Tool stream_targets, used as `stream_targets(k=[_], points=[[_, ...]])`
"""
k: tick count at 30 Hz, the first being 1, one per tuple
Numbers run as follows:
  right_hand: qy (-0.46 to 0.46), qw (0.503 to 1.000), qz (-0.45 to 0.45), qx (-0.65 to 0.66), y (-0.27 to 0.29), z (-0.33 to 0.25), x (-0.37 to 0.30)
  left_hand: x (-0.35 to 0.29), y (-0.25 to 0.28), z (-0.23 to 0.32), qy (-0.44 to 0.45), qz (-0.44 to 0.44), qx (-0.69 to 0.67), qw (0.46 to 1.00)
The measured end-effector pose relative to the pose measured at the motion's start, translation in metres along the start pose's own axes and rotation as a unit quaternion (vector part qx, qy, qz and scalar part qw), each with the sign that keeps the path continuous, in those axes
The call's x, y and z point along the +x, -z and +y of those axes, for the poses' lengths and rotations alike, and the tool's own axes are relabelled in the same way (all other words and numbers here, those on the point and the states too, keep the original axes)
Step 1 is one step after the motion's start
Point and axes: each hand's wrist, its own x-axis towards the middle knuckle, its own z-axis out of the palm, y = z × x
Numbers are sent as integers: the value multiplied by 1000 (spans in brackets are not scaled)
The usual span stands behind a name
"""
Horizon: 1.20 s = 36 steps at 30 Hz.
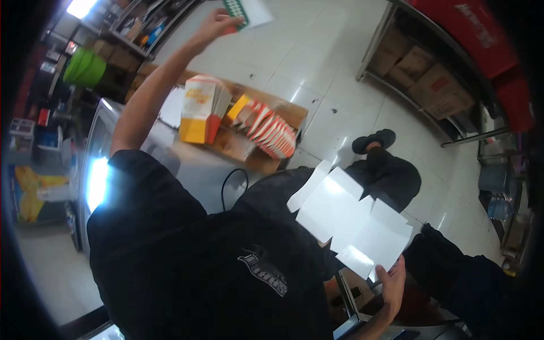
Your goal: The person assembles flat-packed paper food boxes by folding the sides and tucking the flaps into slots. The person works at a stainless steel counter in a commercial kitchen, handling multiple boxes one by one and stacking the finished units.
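My left hand (218, 27) is raised at the top of the view, its fingers closed on a thin card sheet (255, 12) with a green-and-white pattern, a bit of red and a plain white side. Its upper part runs out of the picture. Low on the right, my right hand (391, 279) grips the lower corner of a flat, unfolded white carton blank (351, 218), thumb on top. The blank lies open over my lap, with cut flaps and crease lines, its plain side up.
A cardboard box (294, 113) at the left holds yellow-and-red printed cartons (203, 105) and a row of nested red-and-white striped ones (269, 133). Beside it stands a glass-fronted appliance (96, 175). A shelf (391, 79) with cardboard boxes is at the upper right.
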Motion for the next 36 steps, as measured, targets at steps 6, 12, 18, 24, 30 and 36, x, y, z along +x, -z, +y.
stream_targets(k=[6, 12, 18, 24, 30, 36], points=[[10, 1000, -5, 0, -1, -4, 6, -96, 77, -56, 96, 57, 75, 991], [22, 1000, -8, 8, 2, 2, 8, -142, 30, -92, 121, -47, 114, 985], [26, 1000, -2, 11, 0, -3, 4, -147, -21, -111, 159, -133, 205, 957], [59, 998, 3, -4, 2, 4, 4, -195, -56, -154, 8, -199, 64, 978], [110, 986, -46, -120, 39, 54, 30, -199, -65, -132, 51, -231, 301, 924], [162, 905, -99, -381, 93, 141, 55, -194, -47, -144, -74, -266, 387, 880]])
